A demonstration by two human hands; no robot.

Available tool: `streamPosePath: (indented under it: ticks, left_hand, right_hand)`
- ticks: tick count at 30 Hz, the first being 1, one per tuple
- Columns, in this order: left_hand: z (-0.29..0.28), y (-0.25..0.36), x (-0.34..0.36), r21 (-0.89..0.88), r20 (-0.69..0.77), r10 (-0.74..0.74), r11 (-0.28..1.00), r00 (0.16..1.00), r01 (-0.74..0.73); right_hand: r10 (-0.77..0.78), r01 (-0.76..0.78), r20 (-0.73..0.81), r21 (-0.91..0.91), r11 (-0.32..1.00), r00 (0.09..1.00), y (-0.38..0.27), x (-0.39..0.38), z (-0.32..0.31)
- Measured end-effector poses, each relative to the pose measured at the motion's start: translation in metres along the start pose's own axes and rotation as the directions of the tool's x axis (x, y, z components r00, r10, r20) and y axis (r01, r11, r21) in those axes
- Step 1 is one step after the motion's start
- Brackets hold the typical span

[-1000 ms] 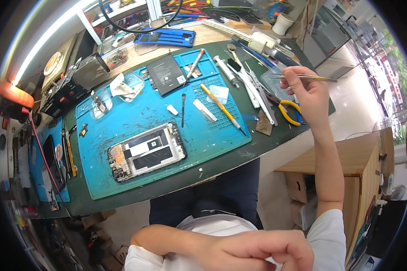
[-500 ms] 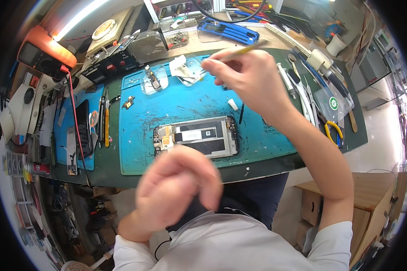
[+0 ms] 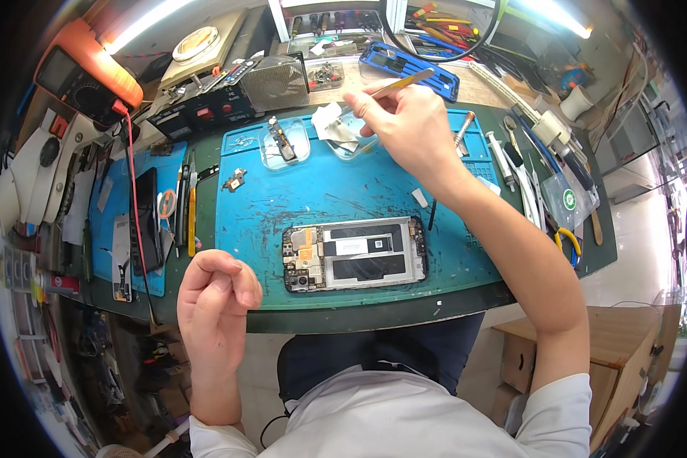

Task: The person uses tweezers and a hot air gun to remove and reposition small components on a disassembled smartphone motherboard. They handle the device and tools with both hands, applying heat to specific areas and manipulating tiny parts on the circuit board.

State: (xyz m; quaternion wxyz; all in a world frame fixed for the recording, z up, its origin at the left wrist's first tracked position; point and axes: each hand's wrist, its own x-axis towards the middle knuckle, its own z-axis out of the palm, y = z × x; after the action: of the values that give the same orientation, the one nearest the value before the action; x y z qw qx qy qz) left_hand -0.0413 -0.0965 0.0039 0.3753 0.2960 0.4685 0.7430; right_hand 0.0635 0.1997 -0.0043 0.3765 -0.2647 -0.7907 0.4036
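Note:
My right hand [image 3: 412, 130] is closed on slim gold-coloured tweezers [image 3: 404, 82] above the far part of the blue mat. Below its fingertips sits a clear plastic tray [image 3: 359, 153] with a crumpled white tissue [image 3: 334, 126] in it. An opened phone [image 3: 355, 256] lies across the middle of the mat, its circuit board bare at the left end and its grey frame to the right. Near the mat's front left corner, my left hand [image 3: 217, 294] hangs with curled fingers; nothing shows in them. It touches neither the phone nor any tool.
A second clear tray [image 3: 286, 145] holds a small phone part; a loose small part [image 3: 234, 180] lies nearby. An orange multimeter [image 3: 84, 80] stands far left, above another phone [image 3: 146, 214]. Yellow-handled pliers [image 3: 569, 243] and a syringe [image 3: 501, 156] lie right. A blue holder [image 3: 412, 69] sits behind.
My left hand has swung left, away from in front of the phone, uncovering its board. My right hand still holds the tweezers near the tissue tray. The whole view has shifted slightly.

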Motion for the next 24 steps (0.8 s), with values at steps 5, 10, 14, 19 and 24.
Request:
streamPosePath:
  ticks: [5,10,14,19,24]
  left_hand:
    - [0.009,0.001,0.003,0.024,0.007,-0.006,1.0,1.0,0.005]
    - [0.008,0.001,0.006,0.005,0.02,-0.019,1.0,1.0,0.019]
    - [0.004,-0.002,0.015,0.085,0.017,-0.005,0.996,1.0,0.004]
    - [0.027,0.003,0.069,0.444,0.085,-0.019,0.896,0.996,-0.021]
    - [0.061,-0.004,0.109,0.555,0.235,0.175,0.783,0.956,-0.28]
  right_hand:
    - [0.07,-0.047,0.126,-0.178,0.983,0.99,0.0,0.009,-0.003]
    - [0.111,-0.103,0.135,-0.064,0.993,0.985,0.0,0.01,0.001]
    - [0.03,-0.036,0.052,0.132,0.991,0.998,-0.016,0.007,-0.004]
    - [-0.071,0.074,-0.018,0.219,0.973,0.997,-0.045,-0.004,-0.017]
    - [-0.128,0.119,0.059,0.134,0.984,0.99,-0.07,-0.032,-0.032]
